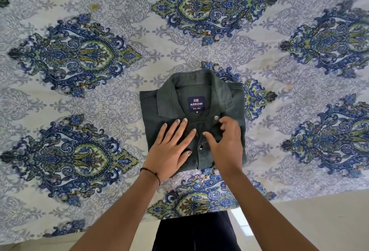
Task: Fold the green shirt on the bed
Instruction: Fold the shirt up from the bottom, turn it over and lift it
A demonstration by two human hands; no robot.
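Observation:
The dark green shirt (221,101) lies folded into a compact rectangle on the bed, collar up and away from me, with a blue brand label showing inside the collar. My left hand (169,149) lies flat on the shirt's front, fingers spread, left of the button placket. My right hand (227,143) rests on the right side of the front with its fingers curled over the fabric near the top snap button. Neither hand lifts any cloth.
The bed is covered by a white sheet (99,95) with blue and green ornamental medallions. Its near edge runs across the bottom, with pale floor (319,220) beyond on the right. My dark trousers (195,232) show at the bottom centre.

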